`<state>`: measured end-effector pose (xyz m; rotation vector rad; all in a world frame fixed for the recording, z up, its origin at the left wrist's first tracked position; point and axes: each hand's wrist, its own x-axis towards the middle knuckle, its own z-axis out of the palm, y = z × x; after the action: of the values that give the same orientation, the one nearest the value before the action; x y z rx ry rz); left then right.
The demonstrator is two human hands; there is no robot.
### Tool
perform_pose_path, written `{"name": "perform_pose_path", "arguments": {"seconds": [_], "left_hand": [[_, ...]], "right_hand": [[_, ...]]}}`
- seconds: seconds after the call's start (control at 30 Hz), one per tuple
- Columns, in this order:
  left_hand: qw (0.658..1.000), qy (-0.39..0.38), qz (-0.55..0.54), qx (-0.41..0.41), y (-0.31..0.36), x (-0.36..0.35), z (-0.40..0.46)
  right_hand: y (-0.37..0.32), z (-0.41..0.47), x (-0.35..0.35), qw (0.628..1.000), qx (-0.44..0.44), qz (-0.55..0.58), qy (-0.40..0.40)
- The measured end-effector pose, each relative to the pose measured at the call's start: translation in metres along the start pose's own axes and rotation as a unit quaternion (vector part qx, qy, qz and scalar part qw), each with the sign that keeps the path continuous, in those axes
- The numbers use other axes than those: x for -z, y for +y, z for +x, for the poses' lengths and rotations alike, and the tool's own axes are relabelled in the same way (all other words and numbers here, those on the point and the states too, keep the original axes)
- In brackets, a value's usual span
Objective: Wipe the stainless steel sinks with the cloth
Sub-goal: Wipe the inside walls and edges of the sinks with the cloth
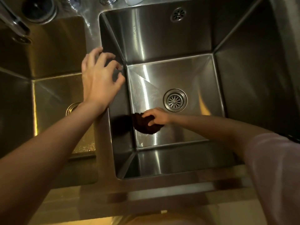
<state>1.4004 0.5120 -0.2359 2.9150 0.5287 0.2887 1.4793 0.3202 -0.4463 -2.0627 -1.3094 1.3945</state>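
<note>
Here 2 stainless steel basins sit side by side: the right sink (178, 46) is deep and shiny, the left sink (48, 62) lies in yellower light. The left hand (99, 78) rests with fingers spread on the divider (103, 143) between them, holding nothing. The right hand (156, 116) pinches the dark cloth (146, 125) against the right basin's floor, near the drain (175, 100). The cloth looks soft, light and bunched, likely damp; gripping its gathered top seems best, since the steel may be slick

Right hand (156, 116) pressing dark cloth (146, 125) on sink floor (162, 75), left hand (99, 78) on divider
</note>
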Motion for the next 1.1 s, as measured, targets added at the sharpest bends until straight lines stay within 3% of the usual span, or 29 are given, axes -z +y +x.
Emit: {"name": "perform_pose_path", "arguments": {"seconds": [0.23,0.37,0.57,0.73,0.93,1.1], "left_hand": [[1.0,-0.005,-0.001,-0.004,-0.002,-0.001,0.001],[1.0,-0.001,0.0,-0.006,-0.003,-0.002,0.001],[1.0,-0.005,-0.005,0.001,-0.001,-0.001,0.001],[1.0,-0.013,0.006,0.002,-0.002,0.0,0.001],[1.0,-0.025,0.006,-0.015,0.0,0.001,-0.002],[0.989,-0.08,0.027,-0.119,0.005,0.004,0.0]], "right_hand": [[0.01,-0.048,-0.032,0.995,-0.019,-0.012,-0.093],[0.009,-0.059,-0.028,0.994,-0.034,-0.018,-0.105],[-0.019,-0.058,0.01,0.999,-0.029,0.011,-0.02],[-0.036,-0.063,0.044,0.985,-0.044,0.125,0.111],[-0.065,-0.06,0.073,0.91,-0.116,0.288,0.275],[-0.095,-0.049,0.092,0.799,-0.174,0.388,0.424]]}}
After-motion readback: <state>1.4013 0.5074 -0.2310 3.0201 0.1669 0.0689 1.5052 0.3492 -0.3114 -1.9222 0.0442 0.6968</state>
